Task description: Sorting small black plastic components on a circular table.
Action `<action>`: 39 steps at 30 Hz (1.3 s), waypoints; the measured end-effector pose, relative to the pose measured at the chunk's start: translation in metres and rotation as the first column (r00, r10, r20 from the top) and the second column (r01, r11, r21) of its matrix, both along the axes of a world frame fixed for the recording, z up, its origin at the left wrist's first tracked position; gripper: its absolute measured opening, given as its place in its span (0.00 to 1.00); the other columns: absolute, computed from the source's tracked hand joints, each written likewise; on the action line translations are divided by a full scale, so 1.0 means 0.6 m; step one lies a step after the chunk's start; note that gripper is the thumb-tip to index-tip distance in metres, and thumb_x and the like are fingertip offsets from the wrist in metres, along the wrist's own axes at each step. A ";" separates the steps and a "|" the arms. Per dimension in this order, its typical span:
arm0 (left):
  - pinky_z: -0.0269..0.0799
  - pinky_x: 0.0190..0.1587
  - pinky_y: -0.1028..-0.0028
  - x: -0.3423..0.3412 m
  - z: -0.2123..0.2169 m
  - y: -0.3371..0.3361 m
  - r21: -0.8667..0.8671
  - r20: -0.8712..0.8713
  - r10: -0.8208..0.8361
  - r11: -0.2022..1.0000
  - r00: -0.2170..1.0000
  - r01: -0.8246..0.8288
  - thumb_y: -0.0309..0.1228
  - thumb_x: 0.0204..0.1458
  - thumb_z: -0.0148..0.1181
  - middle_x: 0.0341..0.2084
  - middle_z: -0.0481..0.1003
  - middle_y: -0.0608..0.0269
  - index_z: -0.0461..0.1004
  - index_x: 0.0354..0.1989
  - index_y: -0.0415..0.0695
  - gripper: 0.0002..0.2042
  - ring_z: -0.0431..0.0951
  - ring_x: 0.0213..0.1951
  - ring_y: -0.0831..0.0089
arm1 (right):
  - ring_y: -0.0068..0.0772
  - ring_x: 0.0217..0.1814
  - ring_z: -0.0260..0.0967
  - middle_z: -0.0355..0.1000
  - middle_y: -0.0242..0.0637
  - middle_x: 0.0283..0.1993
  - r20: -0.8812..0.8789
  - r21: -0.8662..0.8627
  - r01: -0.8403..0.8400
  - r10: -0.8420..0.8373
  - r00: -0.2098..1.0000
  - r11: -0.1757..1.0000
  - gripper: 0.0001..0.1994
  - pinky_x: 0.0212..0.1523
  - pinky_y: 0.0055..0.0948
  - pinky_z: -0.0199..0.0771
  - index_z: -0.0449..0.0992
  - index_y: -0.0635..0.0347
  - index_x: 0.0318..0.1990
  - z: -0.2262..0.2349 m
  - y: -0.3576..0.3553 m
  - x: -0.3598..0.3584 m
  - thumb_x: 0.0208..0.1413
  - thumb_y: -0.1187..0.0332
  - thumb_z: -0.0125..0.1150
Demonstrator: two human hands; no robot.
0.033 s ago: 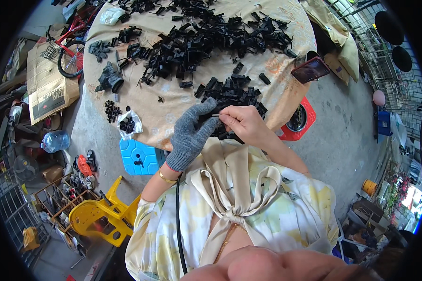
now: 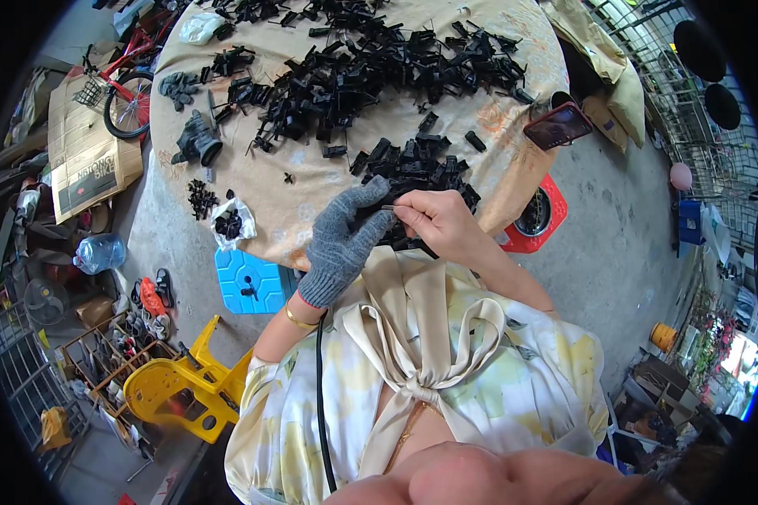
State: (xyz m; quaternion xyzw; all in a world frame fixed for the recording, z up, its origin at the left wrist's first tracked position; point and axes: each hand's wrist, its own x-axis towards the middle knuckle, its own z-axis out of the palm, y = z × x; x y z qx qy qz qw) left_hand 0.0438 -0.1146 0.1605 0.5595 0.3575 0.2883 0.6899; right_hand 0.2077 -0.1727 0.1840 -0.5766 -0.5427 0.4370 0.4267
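Observation:
In a grey knitted glove, my left hand (image 2: 343,238) is at the table's near edge, its fingers and thumb curled round something dark that the glove mostly hides. My bare right hand (image 2: 440,220) meets it from the right. Between its thumb and forefinger is pinched a small thin metal-looking piece (image 2: 387,207), whose tip points toward the left hand. Just beyond both hands lies a small pile of black plastic parts (image 2: 421,160). Farther back spreads a larger heap of black parts (image 2: 337,84), many with thin stems.
A beige cloth covers the round table (image 2: 269,202). On its left lie dark gloves (image 2: 198,141) and a white bag of small black pieces (image 2: 232,224). A phone (image 2: 557,126) leans at the right edge. Blue (image 2: 248,279), red (image 2: 546,220) and yellow (image 2: 181,387) stools stand around.

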 end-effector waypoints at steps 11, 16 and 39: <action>0.68 0.45 0.74 0.003 -0.048 0.009 0.580 -0.214 -0.016 0.802 0.977 0.141 0.19 0.44 0.59 0.40 0.72 0.56 0.68 0.42 0.36 0.15 0.73 0.42 0.70 | 0.21 0.18 0.61 0.67 0.38 0.17 -0.173 -0.244 0.005 -0.048 0.984 0.970 0.08 0.22 0.22 0.63 0.73 0.67 0.29 -0.082 -0.001 0.002 0.51 0.70 0.52; 0.66 0.47 0.70 0.006 -0.123 0.059 0.544 -0.274 -0.116 0.800 0.955 0.253 0.22 0.43 0.59 0.42 0.70 0.53 0.66 0.46 0.40 0.18 0.70 0.45 0.59 | 0.33 0.19 0.65 0.68 0.43 0.20 0.171 -0.129 0.198 -0.175 0.970 0.972 0.09 0.23 0.28 0.64 0.73 0.65 0.30 -0.093 -0.009 0.028 0.50 0.67 0.54; 0.68 0.42 0.77 0.020 -0.013 0.096 -0.085 -0.098 -0.456 0.890 0.885 0.449 0.26 0.46 0.57 0.37 0.72 0.62 0.68 0.48 0.39 0.18 0.71 0.37 0.76 | 0.35 0.24 0.68 0.69 0.38 0.26 0.145 0.360 -0.066 0.014 0.989 0.931 0.07 0.24 0.26 0.68 0.75 0.62 0.30 -0.037 0.018 0.021 0.41 0.78 0.62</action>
